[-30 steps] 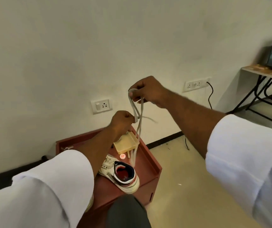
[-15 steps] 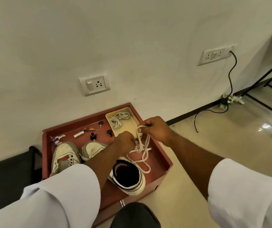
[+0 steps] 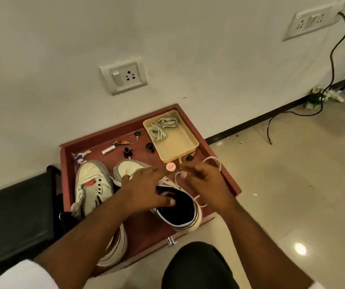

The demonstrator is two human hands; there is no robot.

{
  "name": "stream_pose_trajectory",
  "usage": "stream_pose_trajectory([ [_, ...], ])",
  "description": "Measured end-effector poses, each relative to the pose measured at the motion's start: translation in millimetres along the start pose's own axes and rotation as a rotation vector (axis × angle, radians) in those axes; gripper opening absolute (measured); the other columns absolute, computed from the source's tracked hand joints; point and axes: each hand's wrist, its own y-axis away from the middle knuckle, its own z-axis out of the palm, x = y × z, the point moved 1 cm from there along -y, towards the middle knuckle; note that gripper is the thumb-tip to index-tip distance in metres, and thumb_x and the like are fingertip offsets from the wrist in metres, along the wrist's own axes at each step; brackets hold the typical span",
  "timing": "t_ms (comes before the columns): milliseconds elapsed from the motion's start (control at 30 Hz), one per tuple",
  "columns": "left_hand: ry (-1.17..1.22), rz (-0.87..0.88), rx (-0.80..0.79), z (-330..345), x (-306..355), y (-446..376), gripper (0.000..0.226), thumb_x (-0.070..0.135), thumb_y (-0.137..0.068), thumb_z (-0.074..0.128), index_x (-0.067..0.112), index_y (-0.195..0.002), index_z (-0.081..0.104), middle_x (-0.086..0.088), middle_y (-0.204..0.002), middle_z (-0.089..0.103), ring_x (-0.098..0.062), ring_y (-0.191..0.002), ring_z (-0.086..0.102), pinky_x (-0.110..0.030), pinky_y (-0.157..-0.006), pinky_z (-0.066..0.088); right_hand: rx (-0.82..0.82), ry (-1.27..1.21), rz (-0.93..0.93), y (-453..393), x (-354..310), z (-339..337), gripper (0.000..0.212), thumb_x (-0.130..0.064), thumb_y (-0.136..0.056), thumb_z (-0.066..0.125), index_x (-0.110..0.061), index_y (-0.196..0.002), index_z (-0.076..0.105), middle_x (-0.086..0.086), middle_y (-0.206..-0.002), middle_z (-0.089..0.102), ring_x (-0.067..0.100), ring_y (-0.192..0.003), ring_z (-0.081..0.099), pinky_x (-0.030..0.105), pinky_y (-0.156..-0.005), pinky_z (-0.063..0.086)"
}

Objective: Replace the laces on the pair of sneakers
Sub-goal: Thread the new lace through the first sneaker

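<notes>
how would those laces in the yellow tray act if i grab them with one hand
The laces lie in loose coils in the yellow tray, so they are probably floppy and would dangle and partly uncoil. They look thin and flat, so likely very light. Two bundles touch, so one may drag the other along.

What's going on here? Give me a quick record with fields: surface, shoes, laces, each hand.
surface: red tray table against the wall
shoes: left sneaker and right sneaker, side by side
spare laces: grey laces coiled in the beige tray
lace in use: white lace looped beside the right sneaker
left hand: left hand rests on the right sneaker, fingers spread
right hand: right hand pinches the white lace
</notes>
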Motion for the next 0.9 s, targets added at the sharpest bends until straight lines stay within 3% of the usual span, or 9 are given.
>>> stream_pose_trajectory([
  [133, -0.042, -0.147, 0.155, 8, 0, 22, 0.084, 0.053, -0.079, 0.064, 0.037, -0.151, 0.022, 0.006, -0.157, 0.029, -0.023, -0.142, 0.031, -0.050, -0.112, 0.026, -0.009, -0.233, 0.161, 23, 5, 37, 0.024, -0.008, -0.095, 0.058, -0.023, -0.105, 0.074, -0.007, -0.102, 0.074, 0.011, -0.101, 0.068, 0.029, -0.092, 0.053],
  [267, 0.086, -0.200, 0.261, 13, -19, 48, 0.083, 0.051, -0.078, 0.064, 0.037, -0.150, 0.025, 0.005, -0.150, 0.039, -0.023, -0.137, 0.038, -0.050, -0.113, 0.028, 0.032, -0.276, 0.309, 42, 1, 64, 0.017, -0.012, -0.095, 0.059, -0.019, -0.105, 0.072, -0.001, -0.103, 0.073, 0.016, -0.103, 0.067, 0.024, -0.088, 0.054],
  [467, 0.161, -0.169, 0.309, 20, -57, 74, 0.068, 0.049, -0.084, 0.062, 0.047, -0.145, 0.032, 0.014, -0.140, 0.052, -0.019, -0.144, 0.021, -0.054, -0.116, 0.007, -0.002, -0.229, 0.339, 39, -8, 98, 0.023, -0.007, -0.094, 0.058, -0.026, -0.101, 0.068, 0.001, -0.101, 0.073, 0.013, -0.098, 0.068, 0.032, -0.093, 0.053],
  [533, 0.369, -0.135, 0.351, 12, -63, 75, 0.065, 0.043, -0.083, 0.067, 0.047, -0.141, 0.038, 0.022, -0.122, 0.060, -0.012, -0.137, 0.033, -0.045, -0.116, 0.010, 0.036, -0.258, 0.365, 30, -12, 103, 0.023, -0.005, -0.094, 0.055, -0.020, -0.104, 0.070, 0.002, -0.095, 0.074, 0.015, -0.093, 0.070, 0.031, -0.088, 0.055],
  [600, 0.593, -0.118, 0.370, 2, -70, 71, 0.050, 0.031, -0.087, 0.066, 0.043, -0.133, 0.050, 0.022, -0.102, 0.068, 0.001, -0.113, 0.054, -0.026, -0.115, 0.016, 0.054, -0.274, 0.350, 16, -15, 108, 0.023, -0.004, -0.095, 0.055, -0.020, -0.101, 0.071, 0.001, -0.094, 0.074, 0.015, -0.090, 0.069, 0.028, -0.085, 0.055],
  [633, 0.699, -0.133, 0.356, -1, -75, 68, 0.039, 0.026, -0.090, 0.062, 0.039, -0.126, 0.056, 0.018, -0.096, 0.071, 0.004, -0.100, 0.060, -0.014, -0.110, 0.019, 0.050, -0.263, 0.337, 10, -17, 111, 0.025, -0.004, -0.096, 0.054, -0.021, -0.098, 0.071, 0.000, -0.093, 0.074, 0.013, -0.089, 0.069, 0.024, -0.082, 0.054],
  [700, 0.826, -0.153, 0.349, -4, -85, 61, 0.030, 0.019, -0.094, 0.054, 0.034, -0.118, 0.064, 0.012, -0.088, 0.075, -0.007, -0.088, 0.069, -0.023, -0.104, 0.036, 0.027, -0.203, 0.305, -2, -20, 116, 0.027, -0.003, -0.096, 0.053, -0.022, -0.097, 0.071, -0.004, -0.092, 0.073, 0.007, -0.084, 0.066, 0.016, -0.075, 0.051],
  [767, 0.830, -0.148, 0.322, 0, -92, 60, 0.026, 0.010, -0.095, 0.056, 0.028, -0.107, 0.069, 0.008, -0.087, 0.075, -0.015, -0.086, 0.070, -0.021, -0.083, 0.048, -0.013, -0.133, 0.272, -11, -22, 120, 0.027, -0.005, -0.096, 0.055, -0.025, -0.093, 0.072, -0.008, -0.091, 0.073, 0.007, -0.086, 0.066, 0.013, -0.074, 0.049],
  [900, 0.806, -0.182, 0.257, 9, -106, 48, 0.011, 0.016, -0.090, 0.068, 0.024, -0.094, 0.075, 0.008, -0.080, 0.074, 0.000, -0.073, 0.069, -0.019, -0.067, 0.052, -0.127, 0.058, 0.218, -32, -23, 123, 0.015, -0.023, -0.091, 0.066, -0.023, -0.080, 0.076, -0.002, -0.082, 0.075, 0.014, -0.085, 0.069, 0.031, -0.082, 0.051],
])
